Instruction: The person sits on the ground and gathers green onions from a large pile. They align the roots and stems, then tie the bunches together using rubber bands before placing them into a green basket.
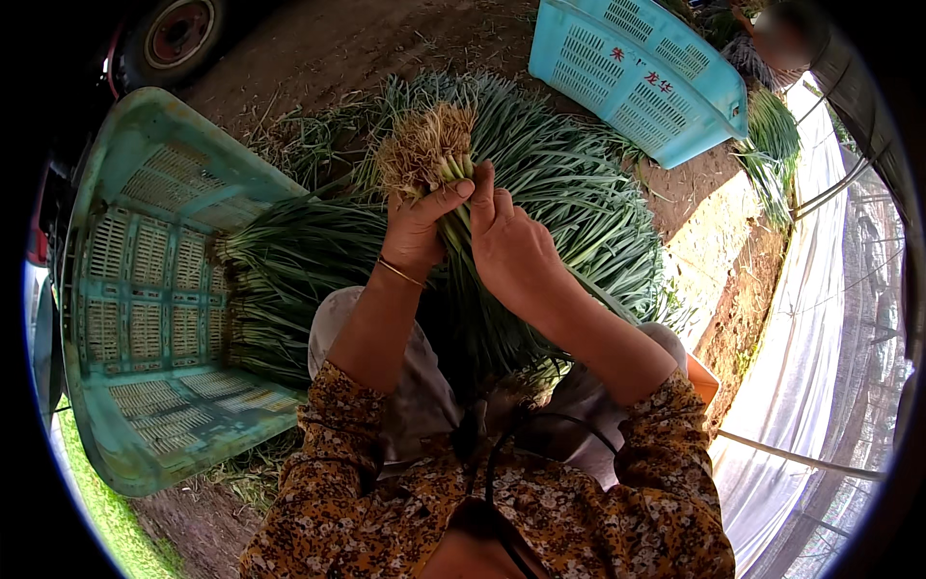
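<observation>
My left hand is wrapped around a bunch of leafy green plants with rooted ends, likely chives or leeks; its tan, stringy roots point away from me. The dark leaves hang down between my knees. My right hand touches the pale stems at the bunch's right side, index finger extended along them; whether it pinches a stem is hard to see. A large heap of the same greens spreads over the ground behind and right of my hands. More bundles lie with their stem ends inside the crate at left.
A worn green plastic crate lies on its side at left. At the back right stands a light-blue slotted crate bearing writing. Another person is beyond it. A wheel stands far left; white sheeting runs along the right.
</observation>
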`<state>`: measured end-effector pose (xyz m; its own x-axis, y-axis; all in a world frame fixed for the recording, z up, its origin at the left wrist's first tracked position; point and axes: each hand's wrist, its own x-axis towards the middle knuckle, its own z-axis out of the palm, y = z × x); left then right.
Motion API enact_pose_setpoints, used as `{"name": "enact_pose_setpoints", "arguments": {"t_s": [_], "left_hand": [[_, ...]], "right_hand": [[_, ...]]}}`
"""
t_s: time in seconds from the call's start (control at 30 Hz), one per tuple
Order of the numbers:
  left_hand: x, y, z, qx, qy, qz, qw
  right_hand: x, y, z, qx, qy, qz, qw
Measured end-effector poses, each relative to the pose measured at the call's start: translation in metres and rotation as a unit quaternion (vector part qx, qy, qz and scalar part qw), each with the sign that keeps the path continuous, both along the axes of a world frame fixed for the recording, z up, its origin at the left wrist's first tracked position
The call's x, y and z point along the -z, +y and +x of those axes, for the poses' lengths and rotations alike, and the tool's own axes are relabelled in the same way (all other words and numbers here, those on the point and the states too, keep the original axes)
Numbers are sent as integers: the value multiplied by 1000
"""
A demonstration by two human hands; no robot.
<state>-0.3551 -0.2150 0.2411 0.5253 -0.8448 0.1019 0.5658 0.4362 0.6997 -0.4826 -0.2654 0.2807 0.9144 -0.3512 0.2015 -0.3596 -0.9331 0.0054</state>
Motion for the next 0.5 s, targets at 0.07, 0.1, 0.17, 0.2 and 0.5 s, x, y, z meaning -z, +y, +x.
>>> {"name": "enact_pose_setpoints", "arguments": {"t_s": [0.07, 0.1, 0.17, 0.2, 0.5], "left_hand": [[3, 2, 4, 6, 8, 24, 1000], [3, 1, 4, 4, 11, 36, 999], [2, 2, 4, 10, 24, 50, 998], [1, 4, 5, 19, 32, 51, 998], [4, -6, -20, -61, -156, 62, 984]], "right_hand": [[-2, 3, -2, -16, 39, 17, 999], [-4, 0, -6, -33, 43, 14, 998], [-8, -10, -13, -73, 1, 115, 991], [-12, -20, -17, -95, -48, 216, 971], [27, -44, 7, -43, -62, 706, 704]]}}
